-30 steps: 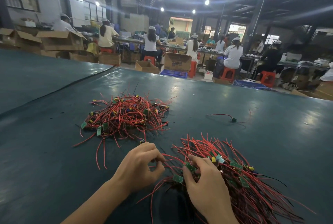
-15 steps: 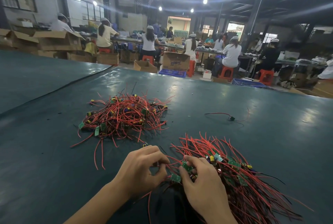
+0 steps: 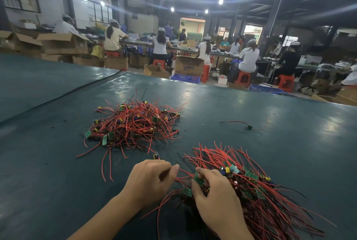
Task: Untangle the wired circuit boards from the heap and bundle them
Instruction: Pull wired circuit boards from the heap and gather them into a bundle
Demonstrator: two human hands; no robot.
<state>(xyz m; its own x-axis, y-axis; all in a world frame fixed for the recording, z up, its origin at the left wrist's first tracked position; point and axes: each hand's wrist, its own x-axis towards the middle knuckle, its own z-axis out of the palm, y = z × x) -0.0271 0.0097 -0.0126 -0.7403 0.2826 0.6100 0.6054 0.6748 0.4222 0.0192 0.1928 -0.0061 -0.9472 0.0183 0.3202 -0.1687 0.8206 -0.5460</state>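
The heap (image 3: pixel 133 123) lies farther out on the mat (image 3: pixel 58 181), a low mound of thin red leads looping every way, with small green boards and yellow-and-blue parts caught among them. That disorder is why pieces have to be teased out one at a time. Nearer, to the right, lies the bundle (image 3: pixel 270 201). Its leads run roughly parallel and fan outward, and its boards are gathered in a band across the middle, so it is probably the sorted lot, kept apart from the heap to stop it snagging again. At the bundle's left edge the right hand (image 3: pixel 216 195) curls its fingers over a flat green board (image 3: pixel 199 178), pinning it. The left hand (image 3: pixel 152 179), just beside it, has thumb and forefinger closed on a red wire (image 3: pixel 185 172) that stretches between the two hands. This looks like drawing the lead straight so it lies with the rest, though the wire is too fine to be sure it belongs to that board. The leads look springy and hold their curves, while the mat is dark, smooth and slightly glossy. One stray (image 3: pixel 249 127) sits alone, well apart to the right.
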